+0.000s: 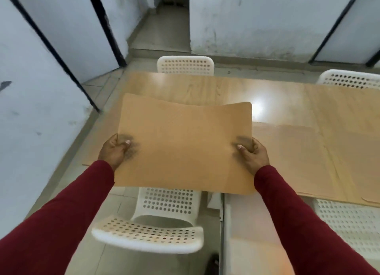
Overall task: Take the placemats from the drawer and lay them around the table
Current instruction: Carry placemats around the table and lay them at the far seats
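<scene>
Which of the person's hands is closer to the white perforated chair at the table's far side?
Left. The left hand lies nearer below the far white perforated chair; the right hand lies further to its right.

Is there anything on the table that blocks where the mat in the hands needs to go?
Nothing visible does. The placemat, held by the left hand and right hand, hangs over the table, which looks bare here; other mats lie further right.

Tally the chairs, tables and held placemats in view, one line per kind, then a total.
White perforated chairs: 4
Wooden table: 1
Placemat held by left hand and right hand: 1
Total: 6
</scene>
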